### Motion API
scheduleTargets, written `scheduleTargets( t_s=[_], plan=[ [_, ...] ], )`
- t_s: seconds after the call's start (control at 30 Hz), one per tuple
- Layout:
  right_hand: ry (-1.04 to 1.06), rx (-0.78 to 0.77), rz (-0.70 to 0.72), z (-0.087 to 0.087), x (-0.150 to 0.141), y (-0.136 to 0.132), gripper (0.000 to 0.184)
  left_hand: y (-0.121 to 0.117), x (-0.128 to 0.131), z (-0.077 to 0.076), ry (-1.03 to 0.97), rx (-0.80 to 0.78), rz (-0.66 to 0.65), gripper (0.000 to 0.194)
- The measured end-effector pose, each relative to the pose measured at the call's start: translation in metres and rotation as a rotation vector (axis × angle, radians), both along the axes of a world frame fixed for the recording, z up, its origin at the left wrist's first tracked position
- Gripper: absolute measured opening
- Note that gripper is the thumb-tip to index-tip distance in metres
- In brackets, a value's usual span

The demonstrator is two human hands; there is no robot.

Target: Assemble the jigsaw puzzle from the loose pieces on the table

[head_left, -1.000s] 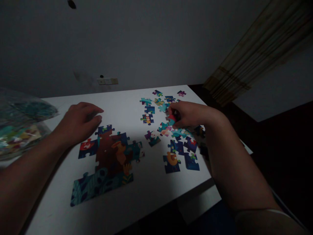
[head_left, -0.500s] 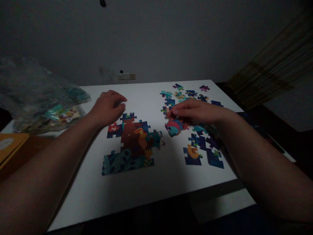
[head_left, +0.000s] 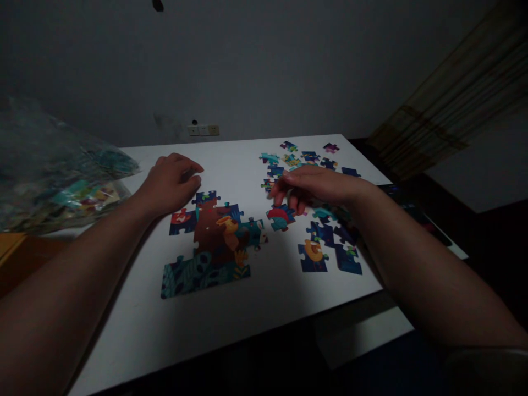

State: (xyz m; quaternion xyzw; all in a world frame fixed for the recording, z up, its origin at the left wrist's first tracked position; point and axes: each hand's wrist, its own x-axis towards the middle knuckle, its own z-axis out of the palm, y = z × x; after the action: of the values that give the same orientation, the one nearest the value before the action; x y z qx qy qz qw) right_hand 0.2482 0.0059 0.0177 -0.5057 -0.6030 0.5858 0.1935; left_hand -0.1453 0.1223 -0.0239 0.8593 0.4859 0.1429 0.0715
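Note:
On the white table [head_left: 136, 308] lies a partly joined jigsaw puzzle [head_left: 216, 234], brown in the middle with teal leaves along its near edge. My left hand [head_left: 175, 179] rests just beyond its upper left side, fingers loosely bent, thumb apart, holding nothing. Over the loose pieces to the right hovers my right hand [head_left: 309, 184], its fingers parted. A red and teal puzzle piece [head_left: 279, 219] lies just below those fingertips, seemingly flat on the table. Near my right wrist are a piece with a round orange figure [head_left: 313, 256] and a dark blue piece [head_left: 348, 258].
More loose puzzle pieces [head_left: 310, 157] spread toward the table's far right, partly hidden by my right hand. A clear plastic bag [head_left: 70, 170] with colourful contents stands at left, above an orange box [head_left: 25, 258]. A dark flat object [head_left: 416, 212] lies at the right edge.
The view has turned slightly right, shifting everything left. My right fingers have parted and lifted from the red and teal puzzle piece, which was tilted in them. My left hand stays put.

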Motion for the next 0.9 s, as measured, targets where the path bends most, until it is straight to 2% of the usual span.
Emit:
scheduleTargets(
  t_s=[0.27, 0.47, 0.73, 0.9],
  plan=[
    [-0.093, 0.034, -0.028, 0.0032, -0.0031, -0.0018, 0.047, -0.0025, 0.0007, 0.0020, -0.013, -0.013, 0.005, 0.058],
    [-0.044, 0.040, 0.017, 0.0008, 0.0010, -0.0007, 0.040, -0.0049, 0.0026, 0.0040, -0.028, -0.033, 0.017, 0.056],
    [-0.020, 0.004, -0.015, 0.0019, 0.0000, -0.0022, 0.029, -0.0045, 0.0028, 0.0030, -0.049, -0.034, 0.020, 0.055],
    [-0.036, 0.033, 0.019, 0.0036, -0.0015, -0.0031, 0.036, -0.0019, 0.0019, 0.0007, -0.031, -0.031, 0.018, 0.056]
  ],
)
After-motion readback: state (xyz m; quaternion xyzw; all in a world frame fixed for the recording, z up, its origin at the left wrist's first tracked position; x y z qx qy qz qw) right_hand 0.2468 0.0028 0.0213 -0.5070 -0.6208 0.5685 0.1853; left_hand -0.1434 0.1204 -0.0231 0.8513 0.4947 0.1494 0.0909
